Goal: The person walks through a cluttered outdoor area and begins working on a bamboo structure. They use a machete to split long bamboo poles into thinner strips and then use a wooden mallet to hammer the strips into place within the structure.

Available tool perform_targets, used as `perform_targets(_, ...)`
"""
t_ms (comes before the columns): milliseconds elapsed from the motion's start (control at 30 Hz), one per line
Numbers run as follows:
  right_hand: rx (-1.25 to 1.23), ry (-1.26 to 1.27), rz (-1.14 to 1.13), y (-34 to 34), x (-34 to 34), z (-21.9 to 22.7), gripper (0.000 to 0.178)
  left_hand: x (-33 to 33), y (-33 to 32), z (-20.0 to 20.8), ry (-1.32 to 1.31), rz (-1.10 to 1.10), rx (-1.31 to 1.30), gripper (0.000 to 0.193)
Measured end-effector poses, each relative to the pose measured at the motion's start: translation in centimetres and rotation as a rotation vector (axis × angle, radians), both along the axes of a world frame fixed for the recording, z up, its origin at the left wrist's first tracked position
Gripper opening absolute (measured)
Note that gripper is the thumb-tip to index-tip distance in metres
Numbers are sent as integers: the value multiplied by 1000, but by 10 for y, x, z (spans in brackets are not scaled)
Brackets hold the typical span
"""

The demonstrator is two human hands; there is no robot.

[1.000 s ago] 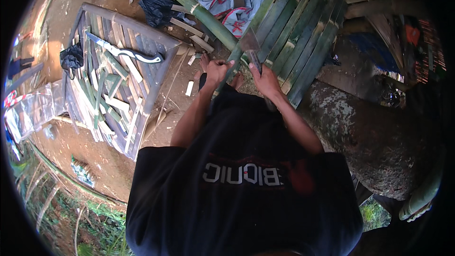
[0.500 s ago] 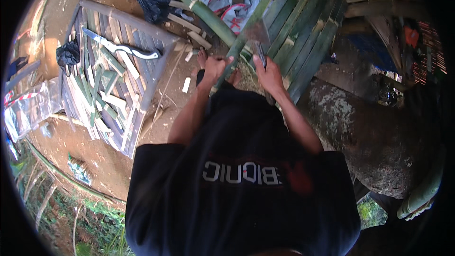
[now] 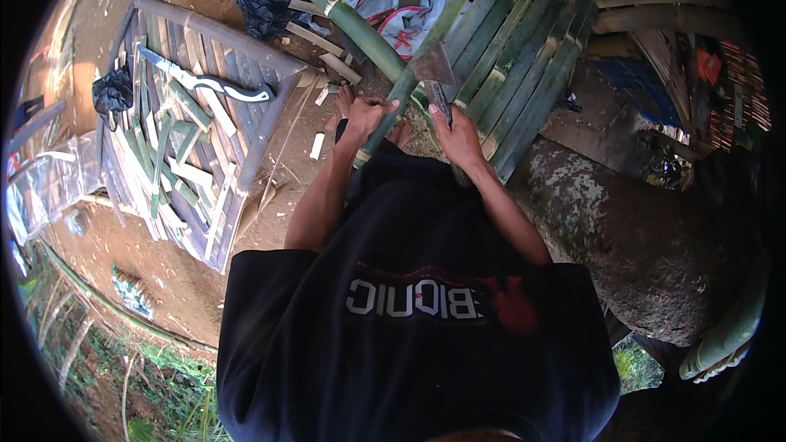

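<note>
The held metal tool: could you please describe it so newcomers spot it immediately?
Find the slatted green bamboo platform, upper right. Along its left side, the right hand grips the dark-handled tool; its broad, brownish metal blade contrasts with surrounding green.

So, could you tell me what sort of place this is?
Probably an outdoor bamboo-working yard: there is bare earth, a row of green bamboo strips, and a slatted platform strewn with cut pieces.

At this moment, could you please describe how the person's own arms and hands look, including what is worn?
The left hand and right hand are bare, with no gloves or watch that I can make out. Both forearms are uncovered. The black T-shirt has short, loose sleeves, and pale lettering and a red print on its front.
</note>
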State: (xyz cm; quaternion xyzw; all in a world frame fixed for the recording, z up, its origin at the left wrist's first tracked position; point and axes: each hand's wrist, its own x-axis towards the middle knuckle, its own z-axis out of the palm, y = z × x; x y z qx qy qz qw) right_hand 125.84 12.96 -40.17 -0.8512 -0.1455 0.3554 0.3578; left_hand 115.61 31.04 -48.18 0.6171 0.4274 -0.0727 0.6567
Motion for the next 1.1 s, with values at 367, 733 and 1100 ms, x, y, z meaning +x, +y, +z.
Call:
perform_targets(367,18,-18,9,2,8,10,52,4,8,26,83,-58,-139,70)
perform_targets(733,74,-158,55,6,-5,27,44,-4,6,-22,34,52,-139,53)
perform_targets(1100,104,-142,-7,7,-3,18,46,-4,3,-25,19,24,70,38)
